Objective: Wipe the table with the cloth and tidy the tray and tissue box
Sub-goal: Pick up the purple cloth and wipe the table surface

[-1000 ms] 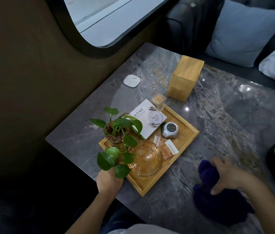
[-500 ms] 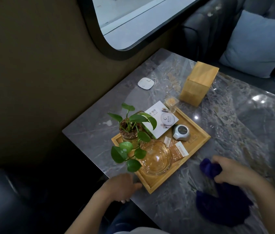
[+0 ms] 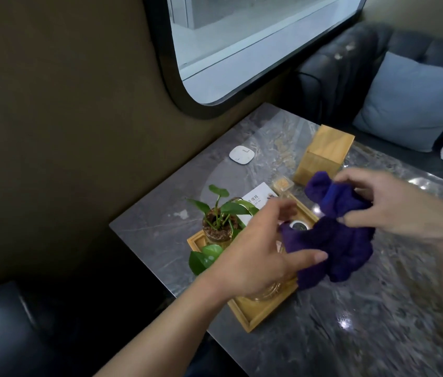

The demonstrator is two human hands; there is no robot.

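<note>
A crumpled purple cloth [image 3: 334,235] is held up in the air over the wooden tray [image 3: 255,312]. My right hand [image 3: 389,205] pinches its upper part. My left hand [image 3: 258,254] is spread with fingers apart at the cloth's left edge, its thumb touching the fabric; a firm grip is not visible. The tray sits on the grey marble table [image 3: 364,322] and carries a potted green plant [image 3: 219,227], a white card [image 3: 257,198], a small round gadget [image 3: 297,226] and a glass bowl mostly hidden under my left hand. The wooden tissue box [image 3: 323,155] stands behind the tray.
A white square coaster [image 3: 242,155] lies near the wall. A small clear holder [image 3: 283,184] stands between tray and tissue box. A dark sofa with a blue cushion [image 3: 410,102] runs behind the table. The window and wall bound the left side.
My right hand has lifted the cloth off the table and carried it up and left over the tray. My left hand has left the tray's front edge and risen to the cloth.
</note>
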